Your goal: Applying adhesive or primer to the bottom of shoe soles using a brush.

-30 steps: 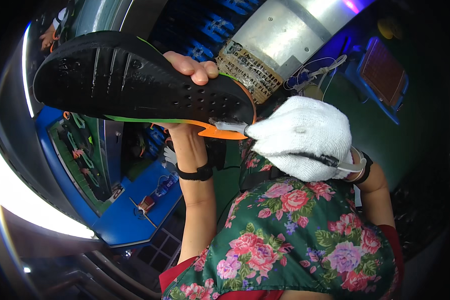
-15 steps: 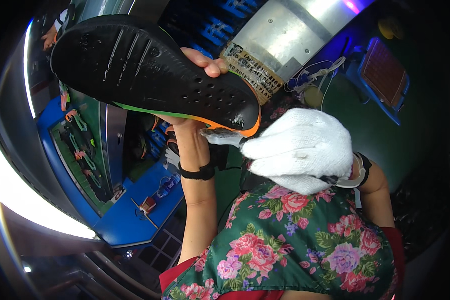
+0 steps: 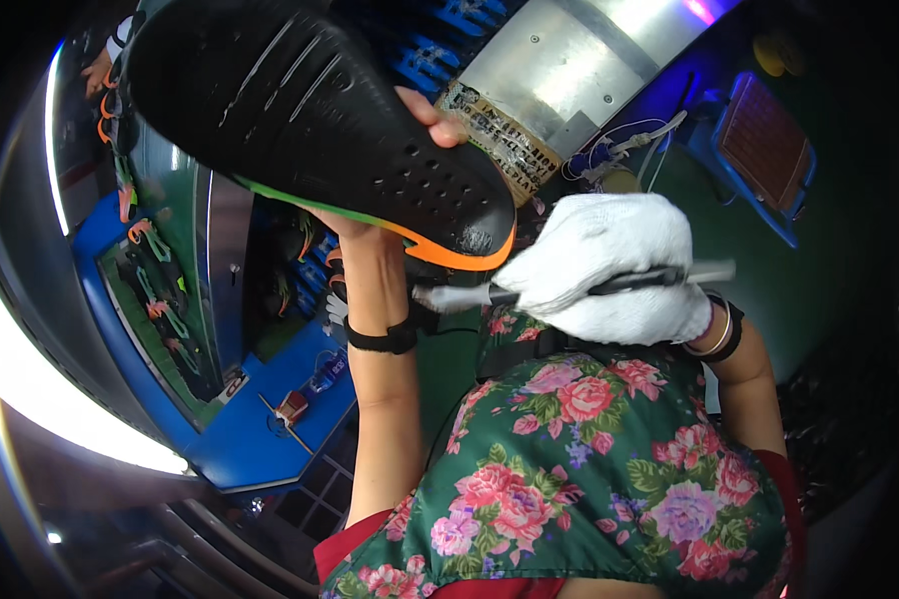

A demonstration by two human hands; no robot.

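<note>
My left hand [image 3: 436, 122] is closed round a black shoe sole [image 3: 300, 130] with a green and orange rim, held up and tilted at the upper left. The fingertips curl over its far edge, and its near edge hides the palm. The underside faces me, with grooves, small round holes and a shiny wet-looking patch near its right end. My right hand [image 3: 609, 265], in a white knitted glove, is closed on a slim brush [image 3: 454, 298] with a dark handle. The blurred brush head points left, just below the orange rim and apart from it.
On the left, a green conveyor belt [image 3: 160, 309] with blue edging carries several shoe parts. A blue table [image 3: 270, 449] holds a small reddish box [image 3: 292, 407]. Farther right stand a silver metal casing [image 3: 549, 70] with taped cardboard and a blue-framed rack [image 3: 764, 150].
The brush has dropped away from the sole's orange edge, and my gloved hand has turned, showing the handle. The sole has shifted and tilted more, its left end higher.
</note>
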